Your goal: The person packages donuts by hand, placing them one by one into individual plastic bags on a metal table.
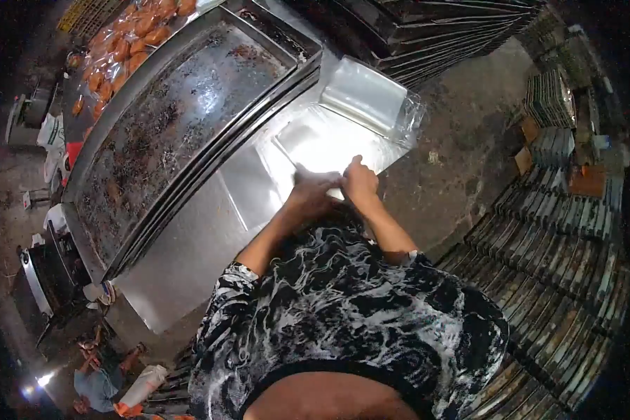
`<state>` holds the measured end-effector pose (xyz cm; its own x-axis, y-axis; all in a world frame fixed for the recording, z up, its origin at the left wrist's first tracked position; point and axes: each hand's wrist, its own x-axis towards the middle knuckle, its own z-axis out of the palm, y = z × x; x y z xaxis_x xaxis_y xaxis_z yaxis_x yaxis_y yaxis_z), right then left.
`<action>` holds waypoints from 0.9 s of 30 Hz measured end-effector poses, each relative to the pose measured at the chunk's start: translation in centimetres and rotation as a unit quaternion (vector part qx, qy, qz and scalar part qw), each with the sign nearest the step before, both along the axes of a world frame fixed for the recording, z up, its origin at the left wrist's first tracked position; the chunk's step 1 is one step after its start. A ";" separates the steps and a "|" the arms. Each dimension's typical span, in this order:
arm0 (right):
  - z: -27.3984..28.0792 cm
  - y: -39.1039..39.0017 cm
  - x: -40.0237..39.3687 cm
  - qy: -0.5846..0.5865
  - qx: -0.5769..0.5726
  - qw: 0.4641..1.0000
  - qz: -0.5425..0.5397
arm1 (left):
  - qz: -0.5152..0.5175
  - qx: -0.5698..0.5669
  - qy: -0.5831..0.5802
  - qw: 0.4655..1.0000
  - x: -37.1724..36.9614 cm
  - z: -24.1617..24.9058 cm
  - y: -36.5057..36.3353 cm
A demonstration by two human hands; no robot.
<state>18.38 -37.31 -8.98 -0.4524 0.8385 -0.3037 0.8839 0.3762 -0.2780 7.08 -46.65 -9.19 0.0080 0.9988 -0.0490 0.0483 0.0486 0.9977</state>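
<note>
Near the front edge of a metal table (168, 280), my left hand (313, 192) and my right hand (360, 185) are close together, almost touching. Both hands have their fingers curled at the near edge of a shiny, pale plastic bag (315, 150). Strong glare washes out most of this bag, and the fingertips are partly hidden. Beyond my hands lies a thick stack of clear plastic bags (364, 94), with crinkled ends at its right.
Stacked dark, stained baking trays (189, 98) fill the table's left side. Bagged orange-brown food (136, 42) lies behind them. Racked trays (553, 280) stand at the right, more stacked trays (448, 31) at the back. A person (98, 385) is low at the bottom left.
</note>
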 end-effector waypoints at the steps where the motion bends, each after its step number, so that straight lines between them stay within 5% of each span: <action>1: 0.0 0.1 0.4 0.003 -0.013 1.000 -0.012 | -0.021 0.129 0.272 0.953 -0.9 0.2 0.0; 4: 0.1 1.6 2.3 0.034 -0.074 0.996 0.042 | 0.050 0.163 0.371 0.913 -1.9 4.6 0.3; 5: -0.3 2.3 2.6 0.074 -0.066 0.992 0.073 | 0.164 0.152 0.316 0.922 -2.2 0.5 0.1; 8: 1.7 4.7 -0.1 0.078 0.029 0.986 0.148 | 0.264 0.103 0.261 0.923 -3.2 1.6 0.2; 10: 0.7 5.3 -3.4 0.111 0.091 0.985 0.095 | 0.261 0.089 0.302 0.912 -3.8 3.0 -0.1; 14: 0.7 4.3 -6.3 0.092 0.012 0.996 -0.006 | 0.287 0.027 0.311 0.906 -4.4 4.0 -1.0; 18: 0.8 3.7 -6.3 0.027 0.047 0.998 -0.004 | 0.332 0.024 0.303 0.893 -5.1 4.8 -1.7; 21: 0.4 4.0 -6.5 0.069 -0.042 0.997 -0.019 | 0.261 0.064 0.378 0.886 -6.2 5.5 -0.5; 25: 2.5 6.3 -7.8 0.061 0.074 0.942 0.322 | 0.155 0.069 0.603 0.779 -5.0 7.9 3.1; 26: 5.1 5.1 -8.2 0.127 0.194 0.891 0.391 | 0.162 0.048 0.632 0.756 -5.2 7.0 3.2; 27: 7.0 4.4 -9.0 0.100 0.227 0.862 0.441 | 0.080 -0.207 0.404 0.887 -6.2 7.5 3.0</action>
<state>9.38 -32.90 -1.96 -0.9806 0.1525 0.1235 0.1487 0.9881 -0.0396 0.89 -43.64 -1.69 -0.3373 0.8787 -0.3379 0.6991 0.4741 0.5353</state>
